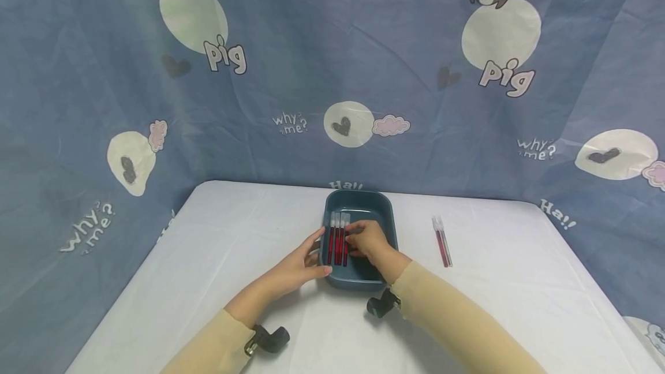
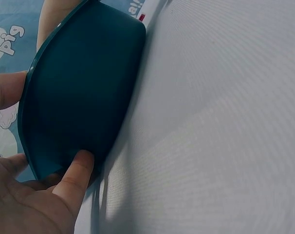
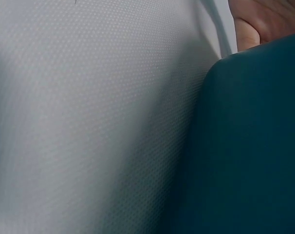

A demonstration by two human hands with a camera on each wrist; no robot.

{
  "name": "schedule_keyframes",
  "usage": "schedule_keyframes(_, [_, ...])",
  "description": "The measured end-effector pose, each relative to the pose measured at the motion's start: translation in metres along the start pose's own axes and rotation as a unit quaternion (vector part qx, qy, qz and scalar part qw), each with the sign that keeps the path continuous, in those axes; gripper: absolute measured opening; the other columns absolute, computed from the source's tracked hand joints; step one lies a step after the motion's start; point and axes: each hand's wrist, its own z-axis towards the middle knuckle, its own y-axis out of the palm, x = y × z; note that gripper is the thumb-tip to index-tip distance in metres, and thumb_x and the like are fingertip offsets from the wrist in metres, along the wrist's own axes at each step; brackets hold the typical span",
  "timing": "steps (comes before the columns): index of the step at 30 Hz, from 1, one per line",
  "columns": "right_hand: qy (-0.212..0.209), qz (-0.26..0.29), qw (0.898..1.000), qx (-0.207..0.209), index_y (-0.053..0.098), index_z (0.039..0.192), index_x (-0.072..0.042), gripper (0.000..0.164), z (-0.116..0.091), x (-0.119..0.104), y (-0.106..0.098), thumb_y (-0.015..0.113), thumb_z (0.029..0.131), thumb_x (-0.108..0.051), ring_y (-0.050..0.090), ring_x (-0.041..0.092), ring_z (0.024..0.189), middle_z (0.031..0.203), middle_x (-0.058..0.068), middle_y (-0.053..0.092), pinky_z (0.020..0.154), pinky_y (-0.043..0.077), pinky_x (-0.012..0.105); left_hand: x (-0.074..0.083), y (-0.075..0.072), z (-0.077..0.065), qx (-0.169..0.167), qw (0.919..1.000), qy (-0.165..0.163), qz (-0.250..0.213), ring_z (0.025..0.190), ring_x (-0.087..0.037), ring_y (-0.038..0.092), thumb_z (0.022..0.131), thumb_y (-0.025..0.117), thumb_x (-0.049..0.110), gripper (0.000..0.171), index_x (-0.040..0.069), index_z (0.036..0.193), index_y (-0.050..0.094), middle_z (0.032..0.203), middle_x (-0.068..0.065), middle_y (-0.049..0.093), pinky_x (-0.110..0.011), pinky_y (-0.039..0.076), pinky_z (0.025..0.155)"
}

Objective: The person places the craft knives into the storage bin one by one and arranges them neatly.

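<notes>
A dark teal rectangular tray (image 1: 366,205) stands at the middle of the table. Several slim red pen-like sticks (image 1: 337,244) with pale, clear tops lie side by side along its left half. Inside the tray, my right hand (image 1: 371,241) pinches the rightmost red stick of this row; its fingertips partly cover the stick. My left hand (image 1: 298,264) touches the tray's left side and near-left corner with spread fingers. In the left wrist view, fingers (image 2: 77,178) rest against the outer tray wall (image 2: 84,83). The right wrist view shows mostly tray wall (image 3: 254,141), with the sticks hidden.
Two more slim sticks (image 1: 443,242), one red and one paler, lie together right of the tray. White cloth covers the table (image 1: 249,235). A blue printed curtain (image 1: 291,74) hangs behind it. A black wrist-worn device (image 1: 381,303) sits at each sleeve's cuff.
</notes>
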Motion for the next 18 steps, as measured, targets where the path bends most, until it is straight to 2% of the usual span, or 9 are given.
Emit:
schedule_keyframes(7, [-0.007, -0.004, 1.0, -0.001, 0.069, 0.115, 0.003, 0.027, -0.0011, -0.0002, -0.0016, 0.066, 0.089, 0.008, 0.071, 0.024, 0.085, 0.097, 0.016, 0.07, 0.068, 0.062, 0.037, 0.002, 0.0008, 0.0, 0.004, 1.0, -0.004, 0.0, 0.146, -0.041, 0.03, 0.093, 0.073, 0.024, 0.092, 0.026, 0.162, 0.013, 0.163, -0.019, 0.021, -0.055, 0.03, 0.115])
schedule_keyframes(18, [-0.002, 0.023, 1.0, -0.003, 0.068, 0.113, 0.004, 0.024, -0.0029, -0.0029, -0.004, 0.065, 0.09, 0.008, 0.07, 0.023, 0.088, 0.098, 0.016, 0.069, 0.07, 0.062, 0.036, -0.0001, 0.001, 0.0008, 0.007, 1.0, -0.001, 0.002, 0.145, -0.042, 0.03, 0.092, 0.073, 0.022, 0.092, 0.024, 0.162, 0.013, 0.163, -0.022, 0.021, -0.056, 0.029, 0.116])
